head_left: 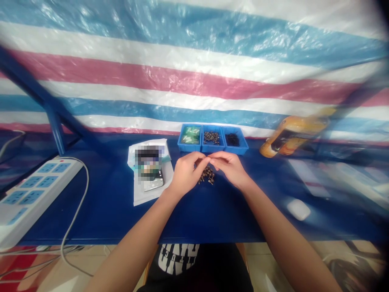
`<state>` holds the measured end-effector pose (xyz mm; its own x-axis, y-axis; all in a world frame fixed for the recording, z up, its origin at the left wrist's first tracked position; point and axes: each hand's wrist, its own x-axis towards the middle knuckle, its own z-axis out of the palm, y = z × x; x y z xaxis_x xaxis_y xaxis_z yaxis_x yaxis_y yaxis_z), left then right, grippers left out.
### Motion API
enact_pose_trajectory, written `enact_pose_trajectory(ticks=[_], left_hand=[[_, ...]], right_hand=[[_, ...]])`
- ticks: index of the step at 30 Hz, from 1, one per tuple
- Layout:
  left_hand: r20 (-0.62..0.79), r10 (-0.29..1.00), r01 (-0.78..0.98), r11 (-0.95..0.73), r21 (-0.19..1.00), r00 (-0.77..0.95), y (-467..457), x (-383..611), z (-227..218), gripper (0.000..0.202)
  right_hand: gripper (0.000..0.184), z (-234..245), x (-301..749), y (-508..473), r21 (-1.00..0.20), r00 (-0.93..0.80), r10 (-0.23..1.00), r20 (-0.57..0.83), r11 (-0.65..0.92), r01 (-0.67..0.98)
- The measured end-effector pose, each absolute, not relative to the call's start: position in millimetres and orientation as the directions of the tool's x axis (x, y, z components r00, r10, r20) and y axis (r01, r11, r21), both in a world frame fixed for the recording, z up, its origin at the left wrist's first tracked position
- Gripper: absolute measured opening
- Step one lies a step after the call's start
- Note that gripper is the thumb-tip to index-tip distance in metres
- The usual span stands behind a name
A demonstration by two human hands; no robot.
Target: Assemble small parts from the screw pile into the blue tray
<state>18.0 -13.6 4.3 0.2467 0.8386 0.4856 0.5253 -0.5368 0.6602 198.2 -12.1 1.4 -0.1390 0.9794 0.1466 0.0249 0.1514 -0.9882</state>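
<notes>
My left hand point(190, 170) and my right hand point(226, 167) meet fingertip to fingertip over the blue table. Both are closed in a pinch, and whatever sits between the fingers is too small to make out. Just below them lies a loose pile of small brassy metal parts point(208, 176), partly covered by my fingers. Behind my hands stand three joined blue bins: the left bin point(181, 148) has a green-and-white packet point(191, 135), the middle one holds small metal parts point(212, 138), and the right one holds small black parts point(232, 139).
Left of my hands, a phone point(154, 181) rests on white plastic packaging point(142, 196). A white power strip point(39, 186) with a cable lies at the far left. On the right are orange bottles point(288, 136), a white rounded case point(298, 209) and blurred flat items point(310, 178).
</notes>
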Motion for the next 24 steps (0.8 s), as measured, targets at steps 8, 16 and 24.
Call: enact_pose_trajectory(ticks=[8,16,24], left_hand=[[0.463,0.864,0.630,-0.474,0.615,0.198,-14.1,19.4,3.4,0.034],[0.454,0.860,0.640,-0.487,0.595,0.232,-13.4,20.9,-0.7,0.023],[0.429,0.872,0.659,-0.467,0.589,0.235,-12.3,20.2,-1.2,0.020]], right_hand=[[0.045,2.2,196.0,-12.7,-0.949,-0.142,0.979,0.143,0.177,0.261],[0.050,-13.3,203.1,-1.5,-0.969,0.027,0.993,0.116,0.107,0.222],[0.066,-13.6,202.8,1.5,-0.980,0.134,0.975,0.177,0.161,0.118]])
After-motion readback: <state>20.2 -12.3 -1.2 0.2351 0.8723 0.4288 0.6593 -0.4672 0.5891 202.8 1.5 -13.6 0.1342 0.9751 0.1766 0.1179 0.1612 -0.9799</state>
